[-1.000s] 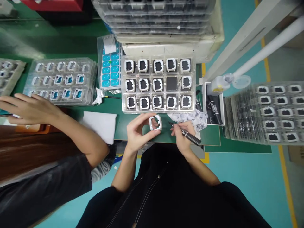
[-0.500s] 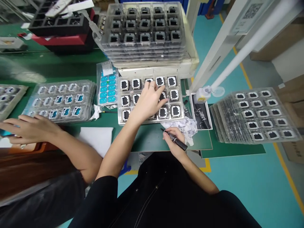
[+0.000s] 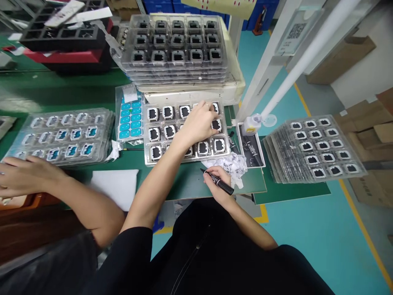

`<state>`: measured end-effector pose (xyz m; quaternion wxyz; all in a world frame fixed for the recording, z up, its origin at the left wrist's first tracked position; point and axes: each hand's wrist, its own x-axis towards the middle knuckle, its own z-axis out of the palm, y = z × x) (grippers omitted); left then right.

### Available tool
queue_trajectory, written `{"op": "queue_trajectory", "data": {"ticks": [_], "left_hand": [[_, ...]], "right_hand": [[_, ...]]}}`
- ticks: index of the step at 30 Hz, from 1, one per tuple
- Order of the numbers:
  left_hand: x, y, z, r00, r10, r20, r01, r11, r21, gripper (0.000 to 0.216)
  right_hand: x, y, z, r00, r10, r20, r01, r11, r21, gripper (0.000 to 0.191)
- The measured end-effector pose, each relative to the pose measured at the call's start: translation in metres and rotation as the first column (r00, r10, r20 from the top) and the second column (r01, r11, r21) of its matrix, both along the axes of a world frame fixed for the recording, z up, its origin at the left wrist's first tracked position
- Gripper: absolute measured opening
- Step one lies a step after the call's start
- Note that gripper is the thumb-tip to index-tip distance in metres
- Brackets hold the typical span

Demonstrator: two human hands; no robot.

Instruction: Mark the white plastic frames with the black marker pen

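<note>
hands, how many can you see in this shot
3: the person's left hand over the parts tray, their right hand gripping a black marker, and a co-worker's hand far left.

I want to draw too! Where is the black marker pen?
In the head view, the black marker pen is in the person's right hand, low on the green mat beside the crumpled white cloth, just below the clear parts tray.

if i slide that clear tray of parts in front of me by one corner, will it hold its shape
Probably not: the clear tray looks like thin moulded plastic, so it may flex. Its pockets should keep the parts from sliding. The left hand rests on it, so it may resist.
</note>
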<state>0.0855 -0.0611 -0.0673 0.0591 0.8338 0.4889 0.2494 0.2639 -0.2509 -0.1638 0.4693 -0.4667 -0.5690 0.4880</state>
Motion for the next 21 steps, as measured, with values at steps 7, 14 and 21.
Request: {"op": "queue_trajectory", "data": {"ticks": [7,14,21], "left_hand": [[-0.03,-0.116,0.008,0.73,-0.044,0.682,0.078,0.997,-0.019,0.053],[-0.009,-0.22,-0.062,0.431,0.325,0.842,-0.011,0.935,-0.355,0.056],[0.011,-0.235,-0.101,0.501,0.434,0.749,-0.123,0.892,-0.435,0.046]], "right_hand": [[0.002,-0.006,0.002,0.986,-0.12,-0.113,0.119,0.993,-0.02,0.024],[0.002,-0.008,0.004,0.965,-0.151,-0.213,0.182,0.974,0.135,0.022],[0.001,-0.004,0.0,0.991,0.011,-0.136,0.013,0.984,0.176,0.02]]}}
